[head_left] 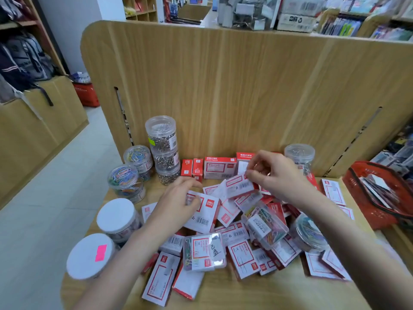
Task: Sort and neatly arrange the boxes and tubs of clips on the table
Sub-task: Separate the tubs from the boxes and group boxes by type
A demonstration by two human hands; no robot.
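While heaped on wood, flat cardboard boxes (202, 212) (239, 186) in both hands' pinching fingers (192, 201).

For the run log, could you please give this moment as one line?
left hand: holds white box | right hand: pinches small box | pile: unsorted

Red-and-white cardboard boxes (237, 231) lie in a loose, overlapping heap across mid-table, tilted every way. Four boxes (210, 170) stand upright in a row against the back panel. Stack of three clear tubs (164, 151) with silver clips stands at back left; two tubs of coloured clips (131, 173) just beside it. Two white-lidded tubs (105, 236) at left edge. Clear plastic boxes (204, 251) of coloured clips sit among the heap.
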